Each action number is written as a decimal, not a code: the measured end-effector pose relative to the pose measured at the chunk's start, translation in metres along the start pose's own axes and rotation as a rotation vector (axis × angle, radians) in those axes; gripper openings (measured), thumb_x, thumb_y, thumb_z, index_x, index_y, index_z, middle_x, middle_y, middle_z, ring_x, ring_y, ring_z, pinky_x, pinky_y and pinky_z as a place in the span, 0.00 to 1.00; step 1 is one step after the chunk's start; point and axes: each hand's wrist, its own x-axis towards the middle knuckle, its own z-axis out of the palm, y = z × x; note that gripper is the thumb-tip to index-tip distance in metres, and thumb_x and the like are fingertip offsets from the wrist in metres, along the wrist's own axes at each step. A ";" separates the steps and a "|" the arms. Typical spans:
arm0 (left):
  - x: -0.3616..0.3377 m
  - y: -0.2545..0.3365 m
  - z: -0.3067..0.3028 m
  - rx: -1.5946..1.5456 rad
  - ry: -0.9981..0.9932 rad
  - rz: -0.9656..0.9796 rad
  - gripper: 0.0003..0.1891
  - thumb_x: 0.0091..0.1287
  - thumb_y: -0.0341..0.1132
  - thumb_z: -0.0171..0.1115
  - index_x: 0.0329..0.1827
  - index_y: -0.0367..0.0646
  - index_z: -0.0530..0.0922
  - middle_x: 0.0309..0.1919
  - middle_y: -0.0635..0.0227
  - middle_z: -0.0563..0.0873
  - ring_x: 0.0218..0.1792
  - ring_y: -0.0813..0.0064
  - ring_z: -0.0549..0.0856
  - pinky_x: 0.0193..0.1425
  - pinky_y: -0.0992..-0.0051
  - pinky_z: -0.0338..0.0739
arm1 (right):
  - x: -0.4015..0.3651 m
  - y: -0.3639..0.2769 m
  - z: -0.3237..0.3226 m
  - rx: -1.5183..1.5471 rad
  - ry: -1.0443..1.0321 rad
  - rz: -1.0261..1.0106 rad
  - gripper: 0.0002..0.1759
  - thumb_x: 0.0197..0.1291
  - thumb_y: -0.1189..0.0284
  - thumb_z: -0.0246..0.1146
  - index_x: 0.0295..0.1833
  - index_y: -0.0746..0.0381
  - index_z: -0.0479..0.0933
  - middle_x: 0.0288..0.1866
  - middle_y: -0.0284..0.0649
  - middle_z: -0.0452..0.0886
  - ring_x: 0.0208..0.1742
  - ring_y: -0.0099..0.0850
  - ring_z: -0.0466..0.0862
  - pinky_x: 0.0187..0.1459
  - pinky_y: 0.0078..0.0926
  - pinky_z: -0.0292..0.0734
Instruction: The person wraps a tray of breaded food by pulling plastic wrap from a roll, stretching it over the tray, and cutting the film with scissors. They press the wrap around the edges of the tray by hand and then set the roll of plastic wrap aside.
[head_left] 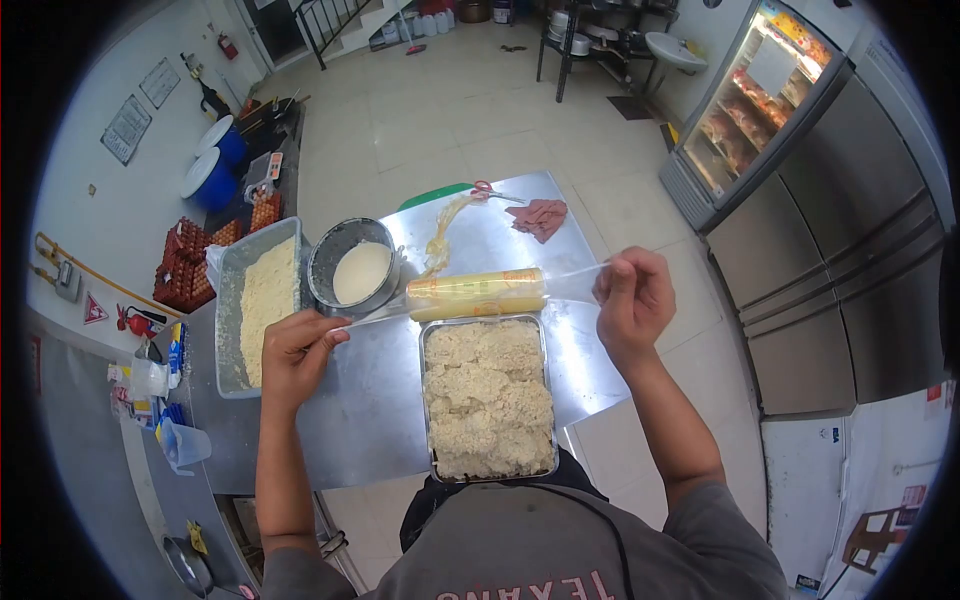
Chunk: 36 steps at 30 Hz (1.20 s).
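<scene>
Clear plastic wrap is stretched sideways between my two hands, coming off a yellowish roll of plastic wrap (pixel 475 290) that lies across the steel table. My left hand (pixel 297 352) pinches the wrap's left end, just below a metal pot. On the other side, my right hand (pixel 634 300) grips the right end, fingers curled, a little above the tabletop. Directly in front of my body, below the roll, a metal tray (pixel 424 400) is filled with pieces in a pale, crumbly coating (pixel 488 395).
A grey tub (pixel 231 345) of pale crumbs and a pot (pixel 318 265) of creamy liquid stand at left. Crumpled wrap (pixel 438 245), scissors (pixel 484 190) and a reddish cloth (pixel 540 218) lie toward the far edge. A display fridge (pixel 755 110) stands beyond, right.
</scene>
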 end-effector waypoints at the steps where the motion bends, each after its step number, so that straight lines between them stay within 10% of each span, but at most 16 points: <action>1: -0.005 0.006 -0.005 0.014 -0.020 0.030 0.06 0.63 0.25 0.72 0.42 0.35 0.90 0.23 0.65 0.82 0.23 0.78 0.78 0.28 0.78 0.69 | -0.003 -0.009 -0.001 0.003 -0.005 -0.007 0.04 0.76 0.77 0.57 0.46 0.68 0.72 0.28 0.33 0.76 0.25 0.15 0.71 0.26 0.15 0.67; 30: -0.199 0.032 -0.010 0.091 -0.388 0.269 0.18 0.57 0.31 0.77 0.52 0.49 0.88 0.24 0.70 0.82 0.22 0.72 0.82 0.23 0.71 0.75 | -0.208 -0.165 -0.068 -0.366 -0.398 -0.034 0.05 0.75 0.76 0.57 0.45 0.66 0.69 0.24 0.44 0.79 0.23 0.34 0.82 0.28 0.32 0.83; 36: -0.229 0.008 0.013 0.093 -0.443 0.344 0.19 0.59 0.31 0.76 0.55 0.46 0.86 0.25 0.70 0.79 0.23 0.71 0.81 0.23 0.70 0.76 | -0.260 -0.159 -0.077 -0.457 -0.475 0.020 0.09 0.61 0.82 0.69 0.41 0.67 0.73 0.27 0.44 0.81 0.28 0.40 0.85 0.30 0.34 0.83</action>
